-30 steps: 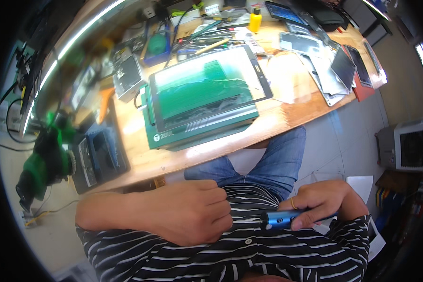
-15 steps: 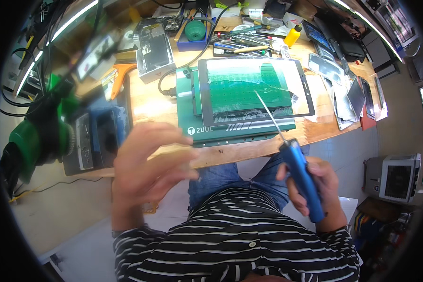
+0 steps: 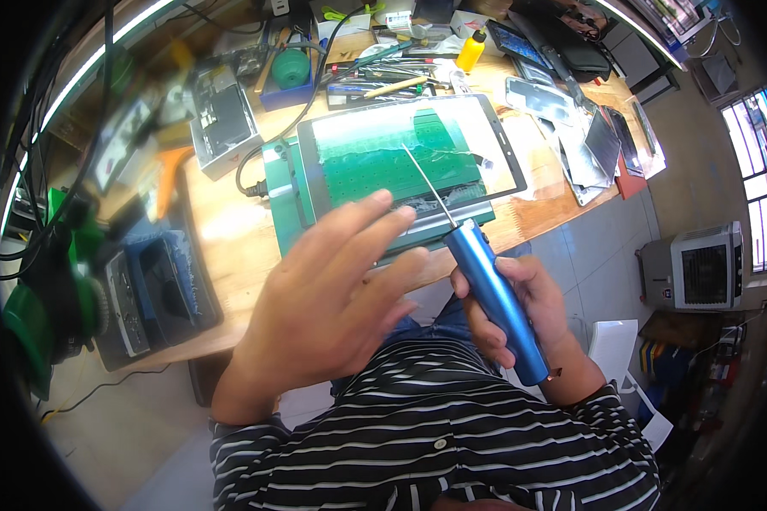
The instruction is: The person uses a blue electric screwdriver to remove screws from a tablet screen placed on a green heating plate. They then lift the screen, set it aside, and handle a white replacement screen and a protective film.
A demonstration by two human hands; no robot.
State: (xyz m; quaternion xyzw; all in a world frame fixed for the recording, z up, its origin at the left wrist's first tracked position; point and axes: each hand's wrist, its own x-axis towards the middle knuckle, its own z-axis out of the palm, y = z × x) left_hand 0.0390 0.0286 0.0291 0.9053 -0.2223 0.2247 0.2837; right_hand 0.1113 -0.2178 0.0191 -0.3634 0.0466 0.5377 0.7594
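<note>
A: Hands?
B: Right hand (image 3: 544, 308) closed round a blue handheld tool (image 3: 496, 294); left hand (image 3: 322, 296) loosely spread, apparently empty.
A: Beyond both?
B: Tablet glass panel (image 3: 371, 157) over a green base (image 3: 284, 204). Stage: probably tool positioning; next calls for a steady shaft (image 3: 430, 187).

On the table (image 3: 222, 226), a glass panel (image 3: 392, 157) lies on a machine (image 3: 285, 209) near the front edge. Tools (image 3: 375, 85) lie behind it, a box (image 3: 226, 123) to its left; piled panels (image 3: 581, 153) lie near the right edge.
</note>
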